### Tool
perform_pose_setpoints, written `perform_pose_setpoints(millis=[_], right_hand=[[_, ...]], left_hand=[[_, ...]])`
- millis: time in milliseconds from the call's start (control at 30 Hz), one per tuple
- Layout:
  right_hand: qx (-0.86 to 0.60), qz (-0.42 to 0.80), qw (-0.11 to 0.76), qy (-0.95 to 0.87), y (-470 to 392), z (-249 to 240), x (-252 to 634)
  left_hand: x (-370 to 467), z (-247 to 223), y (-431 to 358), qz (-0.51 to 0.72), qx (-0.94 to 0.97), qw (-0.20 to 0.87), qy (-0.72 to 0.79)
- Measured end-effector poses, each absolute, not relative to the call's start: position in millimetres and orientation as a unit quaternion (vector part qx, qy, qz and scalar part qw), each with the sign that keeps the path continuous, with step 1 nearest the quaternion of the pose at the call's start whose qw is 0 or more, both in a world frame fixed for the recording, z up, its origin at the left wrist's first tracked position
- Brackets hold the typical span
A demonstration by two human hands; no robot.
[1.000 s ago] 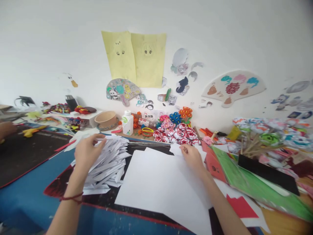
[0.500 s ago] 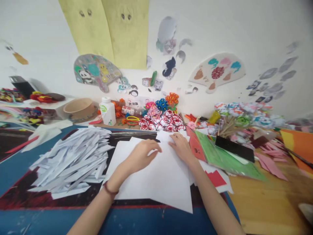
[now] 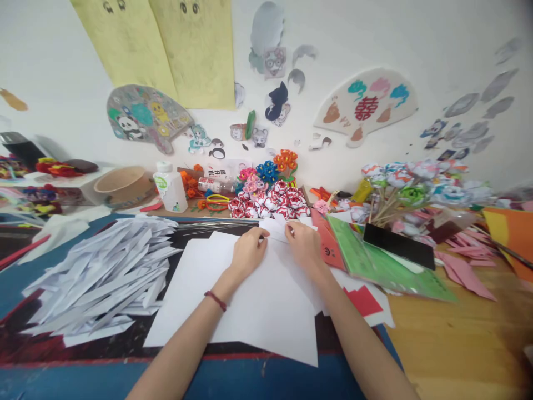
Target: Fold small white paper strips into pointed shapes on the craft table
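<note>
Small pieces of white paper (image 3: 272,226) lie at the far edge of some large white sheets (image 3: 266,311). My left hand (image 3: 249,253) has its fingers curled together at the near left side of these pieces, pinching a paper edge. From the right, my right hand (image 3: 306,247) closes thumb and fingers on a small white piece that sticks up a little. The exact fold or shape of the paper is partly hidden by my fingers. Both wrists pass over the large sheets.
A heap of folded white paper strips (image 3: 112,266) lies on the left. Behind stand a white bottle (image 3: 170,189) and red-and-white paper flowers (image 3: 270,203). A green packet (image 3: 383,266) bears a black phone (image 3: 398,246) on the right. Thin wires (image 3: 216,226) lie behind the sheets.
My left hand has moved forward to the small paper, and its fingers have closed. My right hand's fingers have drawn into a pinch. The view has shifted slightly to the right.
</note>
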State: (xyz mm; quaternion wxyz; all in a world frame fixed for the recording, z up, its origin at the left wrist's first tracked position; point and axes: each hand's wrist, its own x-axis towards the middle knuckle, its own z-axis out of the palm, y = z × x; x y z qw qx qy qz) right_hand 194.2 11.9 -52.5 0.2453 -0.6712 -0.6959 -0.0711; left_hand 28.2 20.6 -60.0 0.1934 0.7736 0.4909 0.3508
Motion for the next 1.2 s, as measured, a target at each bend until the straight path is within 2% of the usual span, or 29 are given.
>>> perform_pose_setpoints(millis=[100, 167, 267, 367, 667, 833, 1033, 1200], right_hand=[[-0.645, -0.043, 0.351, -0.677, 7.9, -45.6, 189.8], [-0.622, 0.004, 0.402, -0.672, 3.8, -39.2, 185.1], [-0.570, 0.105, 0.463, -0.671, -2.3, -31.3, 178.2], [-0.524, 0.210, 0.500, -0.657, -6.2, -28.2, 173.9], [-0.492, 0.387, 0.501, -0.598, 5.3, -36.6, 180.6], [-0.467, 0.409, 0.489, -0.612, 8.3, -40.1, 187.3], [-0.467, 0.384, 0.508, -0.614, 0.6, -33.5, 177.0], [-0.456, 0.412, 0.528, -0.586, -6.5, -26.4, 173.7]], left_hand=[[30.7, -58.4, 17.8, 0.369, 0.757, 0.204, 0.499], [32.9, -54.4, 17.5, 0.387, 0.746, 0.250, 0.481], [33.4, -49.1, 17.3, 0.421, 0.731, 0.315, 0.436], [30.1, -43.5, 15.5, 0.449, 0.717, 0.324, 0.423], [16.1, -32.8, 0.5, 0.403, 0.755, 0.339, 0.391], [15.6, -43.8, -6.1, 0.379, 0.746, 0.380, 0.395], [19.7, -38.8, -15.0, 0.380, 0.743, 0.346, 0.430], [19.0, -34.8, -17.9, 0.393, 0.727, 0.326, 0.459]])
